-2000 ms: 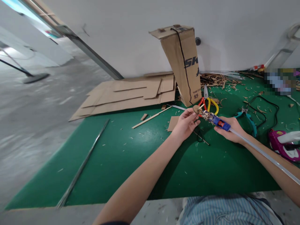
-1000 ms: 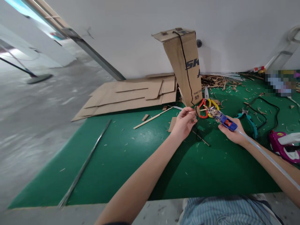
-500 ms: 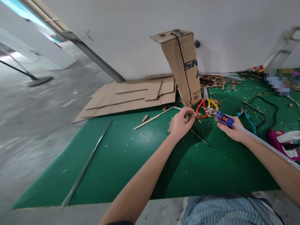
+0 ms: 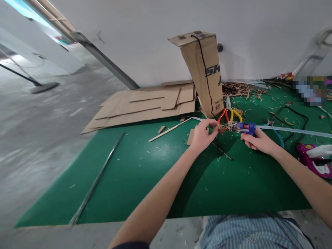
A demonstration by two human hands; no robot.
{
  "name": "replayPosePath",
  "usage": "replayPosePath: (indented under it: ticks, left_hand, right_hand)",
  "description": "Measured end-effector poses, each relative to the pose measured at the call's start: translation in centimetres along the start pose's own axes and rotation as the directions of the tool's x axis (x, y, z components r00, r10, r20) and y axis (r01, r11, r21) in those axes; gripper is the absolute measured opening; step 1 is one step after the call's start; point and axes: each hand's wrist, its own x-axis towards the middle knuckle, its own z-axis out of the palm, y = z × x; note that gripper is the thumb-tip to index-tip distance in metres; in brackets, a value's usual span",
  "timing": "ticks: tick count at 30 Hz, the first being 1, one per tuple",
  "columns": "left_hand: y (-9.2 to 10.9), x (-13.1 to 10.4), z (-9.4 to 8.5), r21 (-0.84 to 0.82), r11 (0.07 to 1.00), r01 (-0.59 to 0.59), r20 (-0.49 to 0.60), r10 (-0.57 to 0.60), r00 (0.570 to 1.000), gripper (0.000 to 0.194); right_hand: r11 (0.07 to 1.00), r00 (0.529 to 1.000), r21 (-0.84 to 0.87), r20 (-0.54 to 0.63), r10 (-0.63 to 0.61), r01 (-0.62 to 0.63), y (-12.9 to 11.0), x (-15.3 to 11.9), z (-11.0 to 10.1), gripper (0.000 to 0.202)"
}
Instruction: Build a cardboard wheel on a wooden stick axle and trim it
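My right hand (image 4: 256,141) is wrapped round a blue glue gun (image 4: 248,128). A long clear glue stick (image 4: 293,130) juts from its back end, and its front is crusted with bits of debris. The fingers of my left hand (image 4: 206,134) pinch a small brown piece (image 4: 221,129), whose kind I cannot make out. The glue gun's tip is at or very close to this piece. Just behind lie pliers (image 4: 228,107) with red and yellow handles. Below the left fingers, a thin stick (image 4: 223,152) with dark cord lies on the green table (image 4: 155,180).
A tall cardboard box (image 4: 204,72) with a black cord stands against the wall. Flat cardboard (image 4: 135,107) lies to its left. A bundle of thin rods (image 4: 97,178) lies at left. At right are teal-handled pliers (image 4: 278,136) and a magenta tool (image 4: 312,160). Brown scraps (image 4: 243,90) lie behind.
My right hand has turned the glue gun more level and brought its tip to the brown piece. The glue stick now points straight out to the right. My left hand has barely moved.
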Motion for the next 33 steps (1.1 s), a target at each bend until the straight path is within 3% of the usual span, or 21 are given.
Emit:
replayPosePath:
  ticks: [8,21,33]
  left_hand:
    - [0.36,0.05,-0.14,0.024,0.999,-0.037,0.009,0.037,0.999,0.008]
    - [0.79,-0.12,0.28,-0.121,0.983,0.141,-0.049,-0.148,0.988,0.02]
    - [0.87,-0.19,0.31,-0.064,0.99,0.127,-0.06,-0.131,0.99,0.02]
  right_hand:
    - [0.998,0.999,-0.058,0.026,0.039,-0.037,0.18,0.02,-0.16,0.04]
    - [0.997,0.999,-0.068,0.033,0.033,-0.03,0.74,0.22,-0.29,0.043]
    - [0.993,0.999,-0.115,0.017,0.035,-0.032,0.5,-0.05,-0.23,0.046]
